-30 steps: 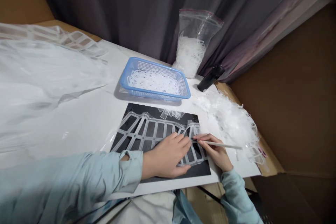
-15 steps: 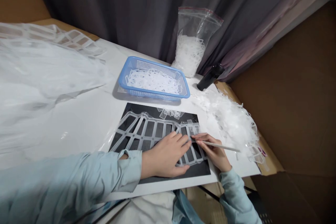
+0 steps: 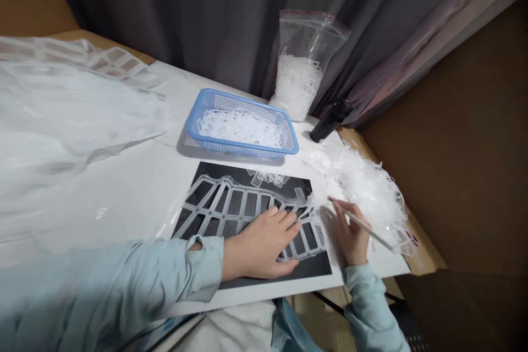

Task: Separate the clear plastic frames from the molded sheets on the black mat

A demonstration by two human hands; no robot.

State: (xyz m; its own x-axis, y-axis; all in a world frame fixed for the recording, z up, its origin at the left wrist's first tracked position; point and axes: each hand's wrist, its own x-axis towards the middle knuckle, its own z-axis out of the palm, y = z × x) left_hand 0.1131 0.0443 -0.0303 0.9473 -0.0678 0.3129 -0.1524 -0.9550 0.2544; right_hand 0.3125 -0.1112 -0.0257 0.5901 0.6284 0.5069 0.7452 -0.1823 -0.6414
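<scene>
My left hand [image 3: 264, 242] lies flat, fingers spread, on a clear frosted plastic sheet [image 3: 234, 202] of rectangular frames. The sheet rests on a black mat [image 3: 256, 284]. Between its fingers my right hand [image 3: 352, 234] grips a slim, pale, pen-like tool [image 3: 373, 232], just beyond the mat's right edge. Its exact kind does not show. At the tool's tip is a blurred whitish translucent scrap [image 3: 318, 196], and I cannot tell whether the two are joined. Several small clear rectangular pieces [image 3: 266, 178] lie at the mat's far edge.
Behind the mat, a blue basket [image 3: 241, 149] holds many thin white pieces. A zip bag [image 3: 297, 85] of similar pieces stands by the curtain, near a black cylinder [image 3: 330, 122]. Plastic scraps [image 3: 371, 192] are heaped at right; clear sheets [image 3: 74, 104] cover the left.
My right hand has moved right and slightly up, off the sheet, with the pen-like tool still in it. The sheet's right end looks lifted and disturbed. My left hand has stayed put.
</scene>
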